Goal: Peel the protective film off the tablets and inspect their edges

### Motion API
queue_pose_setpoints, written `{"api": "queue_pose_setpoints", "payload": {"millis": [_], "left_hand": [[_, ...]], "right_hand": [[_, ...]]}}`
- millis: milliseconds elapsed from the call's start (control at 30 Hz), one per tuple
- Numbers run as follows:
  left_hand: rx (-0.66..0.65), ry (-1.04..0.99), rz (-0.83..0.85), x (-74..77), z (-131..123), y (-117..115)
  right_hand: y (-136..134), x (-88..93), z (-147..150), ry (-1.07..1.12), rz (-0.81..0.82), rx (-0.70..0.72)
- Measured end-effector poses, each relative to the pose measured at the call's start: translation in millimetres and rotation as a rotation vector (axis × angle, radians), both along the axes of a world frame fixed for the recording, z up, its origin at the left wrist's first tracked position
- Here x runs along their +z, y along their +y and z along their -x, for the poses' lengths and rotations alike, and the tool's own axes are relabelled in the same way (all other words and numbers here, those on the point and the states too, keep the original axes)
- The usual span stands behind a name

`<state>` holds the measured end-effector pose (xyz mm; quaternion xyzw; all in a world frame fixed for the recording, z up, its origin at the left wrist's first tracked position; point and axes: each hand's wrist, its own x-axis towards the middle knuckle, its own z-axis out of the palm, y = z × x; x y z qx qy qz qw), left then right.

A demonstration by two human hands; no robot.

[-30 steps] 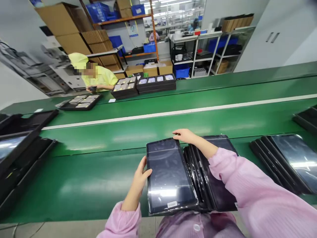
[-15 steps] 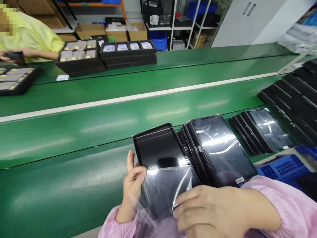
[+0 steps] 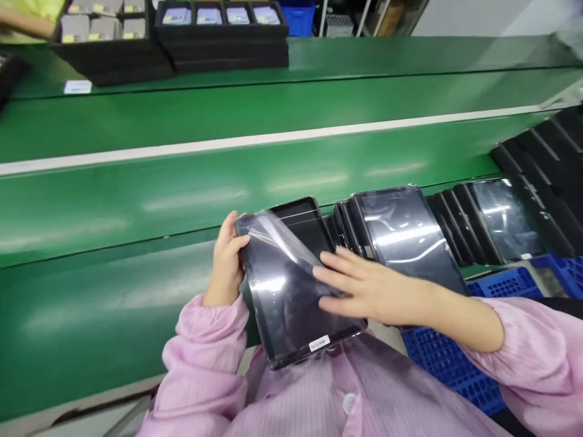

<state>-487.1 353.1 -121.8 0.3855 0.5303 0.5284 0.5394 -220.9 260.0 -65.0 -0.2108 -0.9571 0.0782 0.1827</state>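
Observation:
A black tablet (image 3: 291,309) with a white label near its lower edge lies tilted in front of me. Clear film (image 3: 285,240) covers much of its screen, with a folded edge running diagonally across the upper part. My left hand (image 3: 228,255) grips the tablet's upper left edge, thumb on the front. My right hand (image 3: 359,285) rests on the film at the tablet's right side, its fingers spread. Just right of the tablet, a row of stacked tablets (image 3: 405,230) leans over, the front one wrapped in shiny film.
More tablets (image 3: 501,218) lean farther right, beside black trays (image 3: 546,176). Blue baskets (image 3: 450,364) sit below my right arm. Black trays with small packs (image 3: 223,39) stand across the green bench (image 3: 182,194). Another person's arm (image 3: 27,24) shows at the top left.
The film now reaches up to the tablet's top left corner. My left hand has moved up to that corner, and my right hand has risen from the lower edge, fingers spread.

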Motion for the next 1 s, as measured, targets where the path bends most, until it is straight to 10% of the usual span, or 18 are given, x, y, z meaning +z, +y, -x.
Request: {"api": "queue_pose_setpoints", "payload": {"millis": [300, 467, 733, 867, 1000], "left_hand": [[-0.086, 0.213, -0.071, 6.8, 1, -9], [-0.054, 0.246, -0.038, -2.2, -2, -5], [0.073, 0.5, -0.08, 13.2, 17, -1], [0.116, 0.96, -0.363, 50.8, -4, -19], [-0.357, 0.825, -0.596, 81.6, -83, -61]], "right_hand": [[107, 0.5, 27, 0.403, 0.452, -0.484], [120, 4.3, 22, 0.481, 0.461, -0.547], [17, 9.3, -15, 0.156, 0.575, 0.375], [37, 25.6, -70, 0.19, 0.536, -0.149], [78, 38.8, -123, 0.269, 0.418, -0.485]]}}
